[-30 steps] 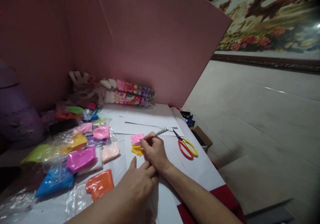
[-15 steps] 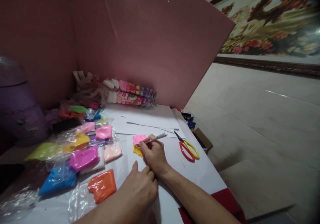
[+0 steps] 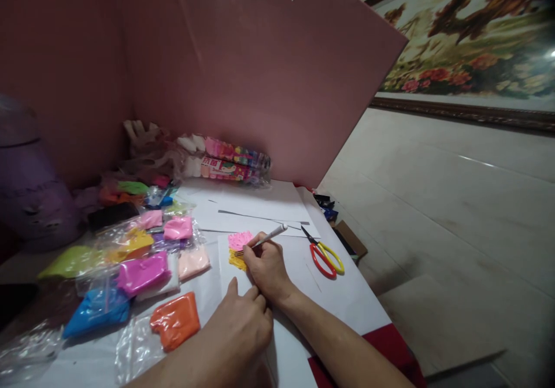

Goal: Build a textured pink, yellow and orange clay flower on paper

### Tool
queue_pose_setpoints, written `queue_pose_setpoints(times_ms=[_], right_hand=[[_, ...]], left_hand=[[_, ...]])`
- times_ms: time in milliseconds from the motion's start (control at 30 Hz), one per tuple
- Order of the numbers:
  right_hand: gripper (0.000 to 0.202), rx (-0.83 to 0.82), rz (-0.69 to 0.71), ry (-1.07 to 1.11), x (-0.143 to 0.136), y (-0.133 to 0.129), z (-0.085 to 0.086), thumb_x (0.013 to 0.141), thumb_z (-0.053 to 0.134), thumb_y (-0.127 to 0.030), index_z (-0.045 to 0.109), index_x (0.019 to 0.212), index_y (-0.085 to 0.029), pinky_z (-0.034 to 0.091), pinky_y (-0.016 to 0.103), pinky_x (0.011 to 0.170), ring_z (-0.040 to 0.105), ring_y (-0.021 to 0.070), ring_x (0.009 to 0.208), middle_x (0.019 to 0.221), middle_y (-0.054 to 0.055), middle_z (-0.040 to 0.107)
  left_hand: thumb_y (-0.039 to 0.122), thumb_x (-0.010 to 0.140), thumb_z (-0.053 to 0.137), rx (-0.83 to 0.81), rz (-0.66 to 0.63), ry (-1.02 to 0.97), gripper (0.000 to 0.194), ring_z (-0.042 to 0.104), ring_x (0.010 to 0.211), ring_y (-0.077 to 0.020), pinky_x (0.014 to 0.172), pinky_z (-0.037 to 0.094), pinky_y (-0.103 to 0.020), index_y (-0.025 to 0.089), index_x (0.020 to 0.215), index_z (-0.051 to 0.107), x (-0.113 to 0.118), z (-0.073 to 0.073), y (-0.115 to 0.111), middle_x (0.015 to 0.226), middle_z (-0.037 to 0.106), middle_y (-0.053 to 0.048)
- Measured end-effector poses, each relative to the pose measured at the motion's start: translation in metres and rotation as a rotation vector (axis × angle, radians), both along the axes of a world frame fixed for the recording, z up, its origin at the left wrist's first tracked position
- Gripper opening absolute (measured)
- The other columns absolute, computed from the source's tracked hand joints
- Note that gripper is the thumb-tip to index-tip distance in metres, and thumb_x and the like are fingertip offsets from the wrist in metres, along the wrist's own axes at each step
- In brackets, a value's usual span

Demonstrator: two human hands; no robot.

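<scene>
My right hand (image 3: 267,266) is closed around a slim pen-like tool (image 3: 273,235) with a pale upper end. The tool's tip is at a small textured patch, pink (image 3: 240,240) at the top and yellow (image 3: 238,260) below, on white paper (image 3: 219,281). Just below, my left hand (image 3: 246,318) rests on the paper near my right wrist, its index finger stretched out towards the yellow part. Nothing shows in the left hand, though its lower side is hidden.
Red-and-yellow scissors (image 3: 324,256) lie to the right. Bagged clay, including orange (image 3: 177,320), magenta (image 3: 143,272) and blue (image 3: 99,310) pieces, covers the left. Clay packs (image 3: 225,159) stand behind white sheets (image 3: 260,200); a purple bottle (image 3: 37,185) is far left.
The tool leans slightly lower, its pale end having moved a little left and down. The whole view has shifted slightly; both hands keep nearly the same pose.
</scene>
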State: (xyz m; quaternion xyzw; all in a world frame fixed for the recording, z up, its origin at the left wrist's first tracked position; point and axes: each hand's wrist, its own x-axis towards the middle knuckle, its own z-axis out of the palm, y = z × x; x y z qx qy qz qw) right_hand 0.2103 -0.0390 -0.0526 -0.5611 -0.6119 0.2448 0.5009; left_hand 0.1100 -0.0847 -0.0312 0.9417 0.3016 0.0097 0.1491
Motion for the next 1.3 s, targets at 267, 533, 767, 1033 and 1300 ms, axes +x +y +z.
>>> queue_pose_setpoints(times_ms=[267, 533, 767, 1033, 1300], right_hand=[[0.012, 0.049, -0.091, 0.164, 0.019, 0.003, 0.0, 0.076, 0.056, -0.023, 0.047, 0.068, -0.019, 0.037, 0.019, 0.045, 0.044, 0.0089, 0.046, 0.052, -0.007, 0.047], [0.015, -0.004, -0.015, 0.049, 0.021, 0.002, 0.002, 0.075, 0.056, -0.02, 0.047, 0.063, -0.018, 0.037, 0.019, 0.045, 0.043, 0.0082, 0.044, 0.05, -0.006, 0.046], [0.014, 0.002, 0.044, 0.056, 0.018, 0.004, 0.0, 0.079, 0.056, -0.023, 0.049, 0.067, -0.018, 0.039, 0.02, 0.049, 0.045, 0.0093, 0.047, 0.053, -0.006, 0.047], [0.019, 0.007, 0.081, 0.12, 0.026, 0.006, 0.0, 0.085, 0.054, -0.031, 0.048, 0.071, -0.019, 0.04, 0.021, 0.049, 0.046, 0.01, 0.051, 0.058, -0.004, 0.05], [0.012, -0.104, 0.167, 0.088, 0.039, 0.014, 0.032, 0.082, 0.056, -0.026, 0.056, 0.073, -0.017, 0.043, 0.018, 0.042, 0.055, 0.0111, 0.051, 0.058, -0.001, 0.057]], left_hand=[[0.017, 0.09, 0.046, 0.03, -0.007, -0.002, 0.03, 0.053, 0.118, -0.0354, 0.094, 0.039, -0.064, 0.014, 0.113, 0.065, -0.004, 0.007, -0.002, 0.127, 0.058, -0.02], [0.022, 0.092, 0.044, 0.068, -0.01, -0.017, 0.031, 0.051, 0.121, -0.033, 0.095, 0.037, -0.064, 0.015, 0.114, 0.064, -0.003, -0.007, -0.002, 0.127, 0.059, -0.017], [0.022, 0.092, 0.043, 0.058, -0.009, -0.004, 0.032, 0.051, 0.12, -0.0328, 0.095, 0.036, -0.064, 0.015, 0.115, 0.064, -0.003, -0.008, -0.001, 0.127, 0.059, -0.018], [0.019, 0.091, 0.047, 0.133, -0.011, -0.019, 0.028, 0.053, 0.117, -0.0332, 0.093, 0.04, -0.061, 0.016, 0.111, 0.066, -0.003, -0.013, -0.001, 0.126, 0.06, -0.018], [0.018, 0.086, 0.055, 0.104, -0.046, -0.036, 0.026, 0.054, 0.116, -0.036, 0.091, 0.041, -0.061, 0.014, 0.109, 0.067, -0.005, -0.007, -0.002, 0.122, 0.062, -0.02]])
